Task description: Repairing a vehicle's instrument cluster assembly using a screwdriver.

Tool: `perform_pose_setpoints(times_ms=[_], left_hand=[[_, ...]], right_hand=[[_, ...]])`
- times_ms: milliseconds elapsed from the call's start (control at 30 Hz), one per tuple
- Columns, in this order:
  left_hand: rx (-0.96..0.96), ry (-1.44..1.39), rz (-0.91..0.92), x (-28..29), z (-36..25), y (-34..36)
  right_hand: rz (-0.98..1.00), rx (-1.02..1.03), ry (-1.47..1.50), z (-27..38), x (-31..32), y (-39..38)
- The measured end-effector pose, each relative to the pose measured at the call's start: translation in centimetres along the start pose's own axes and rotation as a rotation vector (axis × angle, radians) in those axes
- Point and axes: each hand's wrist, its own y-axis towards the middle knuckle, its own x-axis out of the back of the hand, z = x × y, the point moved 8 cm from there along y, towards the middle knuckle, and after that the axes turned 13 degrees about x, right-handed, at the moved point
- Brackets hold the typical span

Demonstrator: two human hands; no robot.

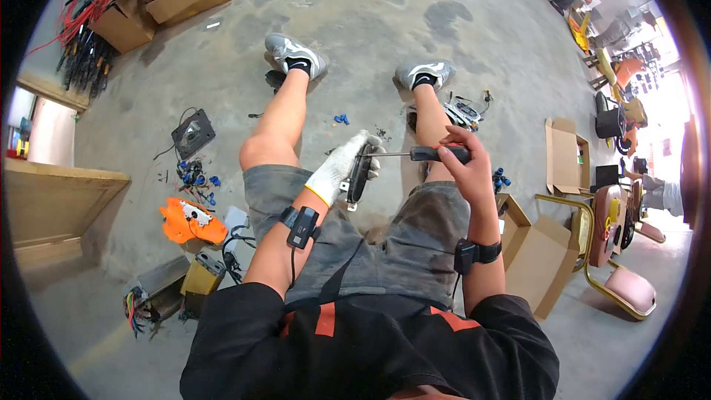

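My left hand [340, 167], in a white knit glove with a yellow cuff, is closed around a long black part with metal tabs [358, 178], held over my lap. My right hand [469, 167] is bare and grips a screwdriver [437, 153] by its black and red handle. The screwdriver lies level, its thin shaft pointing left, and the tip reaches the upper part of the black piece. Whether the tip sits in a screw is too small to tell.
On the floor at left lie a black square speaker-like part [194, 133], an orange plastic housing [192, 222] and metal boxes with wires [159, 285]. A silver part [463, 113] lies beside my right leg. Open cardboard boxes [544, 267] and chairs [629, 289] stand at right.
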Motion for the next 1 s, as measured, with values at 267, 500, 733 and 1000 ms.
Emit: perform_pose_setpoints(times_ms=[267, 500, 733, 1000], left_hand=[[-0.007, -0.013, -0.007, 0.4, 0.2, -0.1], [-0.059, 0.005, -0.047, 0.6, -0.7, 0.3], [-0.1, 0.026, -0.201, 2.9, -1.1, 0.2], [-0.108, 0.129, -0.354, 3.7, -1.2, 0.0]], right_hand=[[-0.185, 0.021, 0.098, -0.5, 0.5, -0.4], [-0.583, 0.215, 0.197, -0.6, 1.5, 0.5], [0.075, 0.6, -0.186, 2.7, -8.3, 3.7], [0.211, 0.31, -0.203, -4.5, -15.5, -0.3]])
